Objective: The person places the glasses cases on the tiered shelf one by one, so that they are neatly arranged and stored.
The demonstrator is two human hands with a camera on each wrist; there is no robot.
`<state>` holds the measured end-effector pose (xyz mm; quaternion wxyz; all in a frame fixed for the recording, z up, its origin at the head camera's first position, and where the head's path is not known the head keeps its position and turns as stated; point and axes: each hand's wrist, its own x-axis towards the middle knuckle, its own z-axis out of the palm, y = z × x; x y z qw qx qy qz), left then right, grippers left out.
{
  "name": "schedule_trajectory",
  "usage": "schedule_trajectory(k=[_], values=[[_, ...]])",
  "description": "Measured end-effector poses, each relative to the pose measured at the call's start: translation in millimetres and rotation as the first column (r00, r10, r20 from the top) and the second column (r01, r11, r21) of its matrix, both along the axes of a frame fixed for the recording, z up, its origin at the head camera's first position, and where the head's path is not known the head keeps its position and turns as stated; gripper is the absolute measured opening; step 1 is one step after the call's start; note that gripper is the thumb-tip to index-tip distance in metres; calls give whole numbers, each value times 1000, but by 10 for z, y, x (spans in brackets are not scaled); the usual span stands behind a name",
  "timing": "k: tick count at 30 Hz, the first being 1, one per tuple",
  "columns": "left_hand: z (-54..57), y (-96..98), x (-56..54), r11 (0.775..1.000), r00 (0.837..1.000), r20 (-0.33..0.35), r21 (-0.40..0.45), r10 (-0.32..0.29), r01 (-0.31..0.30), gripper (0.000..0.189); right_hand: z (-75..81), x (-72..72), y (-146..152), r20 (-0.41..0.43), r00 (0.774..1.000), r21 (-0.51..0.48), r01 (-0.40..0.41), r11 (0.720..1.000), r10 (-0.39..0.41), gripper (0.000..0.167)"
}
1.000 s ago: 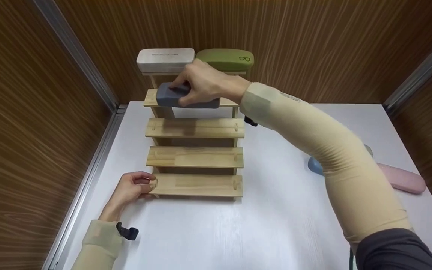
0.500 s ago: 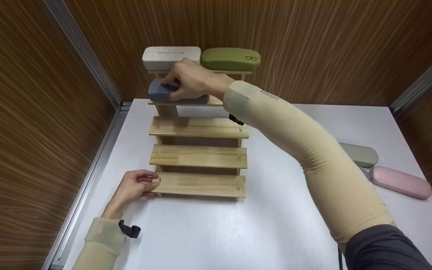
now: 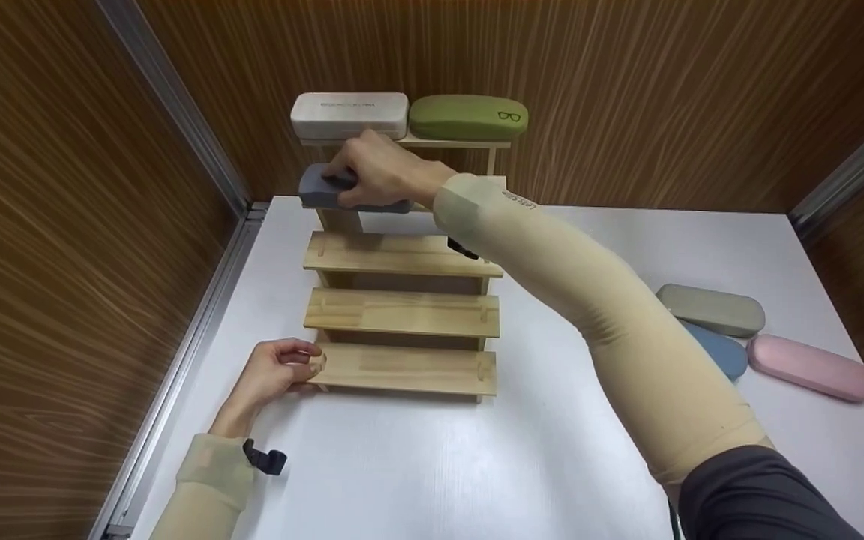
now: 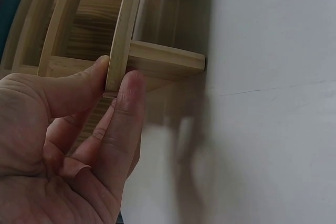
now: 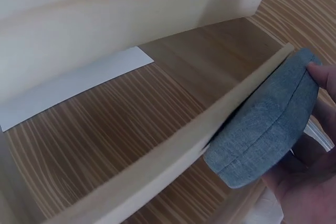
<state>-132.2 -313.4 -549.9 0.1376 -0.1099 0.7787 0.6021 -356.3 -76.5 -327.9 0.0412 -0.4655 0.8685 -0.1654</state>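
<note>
My right hand (image 3: 378, 169) grips a blue-grey glasses case (image 3: 315, 187) from above, at the left end of the second shelf from the top. In the right wrist view, the case (image 5: 265, 124) lies along the edge of a wooden shelf (image 5: 173, 156), fingers and thumb on its far end. My left hand (image 3: 271, 375) pinches the left end of the lowest shelf of the stepped wooden rack (image 3: 402, 311). The left wrist view shows thumb and fingers on either side of that shelf board (image 4: 118, 51).
A white glasses case (image 3: 349, 116) and a green glasses case (image 3: 468, 118) stand side by side on the top shelf. On the table at right lie a grey-green case (image 3: 713, 310), a blue case (image 3: 717, 351) and a pink case (image 3: 811, 367). Wood-grained panels (image 3: 627, 97) enclose the table.
My right hand has moved the blue-grey case left along the second shelf, then slightly down. My left hand keeps its pinch on the rack. The head view has shifted a little.
</note>
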Motion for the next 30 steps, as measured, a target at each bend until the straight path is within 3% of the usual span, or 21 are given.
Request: schedule_trajectory(k=[15, 30], values=[[0, 13, 14, 1000, 1000, 0, 11, -16, 16, 36, -88, 1, -25, -10, 999, -51, -37, 998, 37, 43], [-2, -16, 6, 999, 1000, 1, 47, -9, 9, 35, -110, 52, 35, -106, 991, -64, -90, 994, 83, 29]])
